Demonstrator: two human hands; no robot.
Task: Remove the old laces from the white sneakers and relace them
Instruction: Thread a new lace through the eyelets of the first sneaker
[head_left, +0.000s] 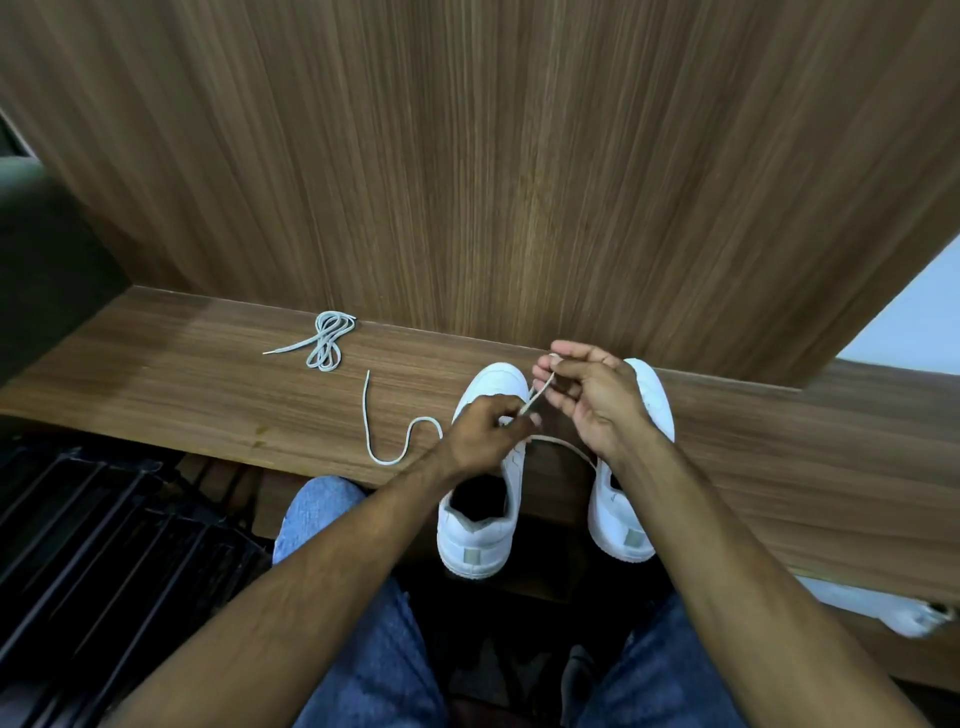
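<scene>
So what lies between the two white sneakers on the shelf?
Head view: a lace arcs across the gap between left sneaker and right sneaker; bare wood below.

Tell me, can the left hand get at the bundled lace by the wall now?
Probably yes, once freed: bare shelf lies between the left hand and the bundled lace, but it now pinches another lace.

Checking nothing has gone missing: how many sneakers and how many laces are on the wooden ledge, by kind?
White sneakers: 2, the left sneaker and the right sneaker.
Laces: 2, a bundled lace lying apart and a loose lace pinched by the left hand and right hand.
Total: 4
</scene>
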